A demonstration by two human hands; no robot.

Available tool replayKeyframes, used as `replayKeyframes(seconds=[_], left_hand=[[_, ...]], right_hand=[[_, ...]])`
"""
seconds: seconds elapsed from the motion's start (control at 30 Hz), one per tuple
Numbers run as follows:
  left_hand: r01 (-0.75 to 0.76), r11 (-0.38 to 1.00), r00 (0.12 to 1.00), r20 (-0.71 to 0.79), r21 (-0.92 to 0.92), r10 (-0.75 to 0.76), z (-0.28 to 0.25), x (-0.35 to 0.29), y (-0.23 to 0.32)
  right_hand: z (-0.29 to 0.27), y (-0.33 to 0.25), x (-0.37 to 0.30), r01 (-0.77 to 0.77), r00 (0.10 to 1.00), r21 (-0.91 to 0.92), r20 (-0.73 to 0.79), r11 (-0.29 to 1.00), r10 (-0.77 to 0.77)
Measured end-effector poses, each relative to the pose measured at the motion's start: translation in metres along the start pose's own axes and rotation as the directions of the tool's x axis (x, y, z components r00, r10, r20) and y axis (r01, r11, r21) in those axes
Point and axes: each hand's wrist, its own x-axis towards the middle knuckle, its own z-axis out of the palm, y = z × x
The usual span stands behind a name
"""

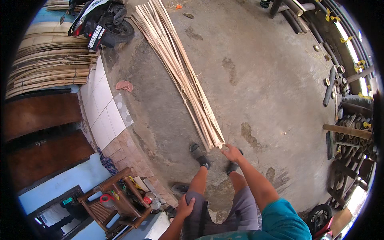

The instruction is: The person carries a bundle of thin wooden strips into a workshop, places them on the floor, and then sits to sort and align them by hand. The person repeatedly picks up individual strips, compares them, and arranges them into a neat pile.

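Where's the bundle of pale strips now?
In the head view, the bundle of pale strips lies on the concrete floor, stretching from beside the motorbike at upper left to the right hand below centre.

Bright glare, curved right edge

Head-worn fisheye, facing down, above hands (231, 153)

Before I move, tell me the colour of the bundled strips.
The bundled strips are pale tan, showing best in the head view.
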Motion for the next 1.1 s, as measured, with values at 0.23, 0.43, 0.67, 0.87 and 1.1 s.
replayKeyframes(seconds=[0.23, 0.43, 0.67, 0.87, 1.1], left_hand=[[-0.003, 0.995, 0.841, 0.537, -0.104, 0.059, -0.064, -0.069, 0.023], [-0.279, 0.943, 0.956, 0.037, -0.181, 0.290, -0.055, 0.075, 0.061], [-0.717, 0.680, 0.672, -0.110, 0.152, 0.733, -0.049, 0.270, 0.200], [-0.830, 0.489, 0.504, -0.015, 0.266, 0.863, -0.016, 0.394, 0.285], [-0.830, 0.537, 0.514, -0.168, 0.151, 0.841, -0.010, 0.483, 0.318]], right_hand=[[0.004, 0.151, 0.001, -0.202, 0.971, 0.009, -0.131, 0.979, 0.202], [-0.011, 0.127, 0.079, -0.143, 0.978, -0.027, -0.157, 0.989, 0.137], [0.006, 0.087, 0.226, 0.142, 0.961, -0.118, -0.221, 0.983, -0.166], [0.037, 0.065, 0.301, 0.280, 0.926, -0.095, -0.238, 0.955, -0.294], [0.052, 0.052, 0.324, 0.346, 0.935, 0.006, -0.085, 0.938, -0.344]])
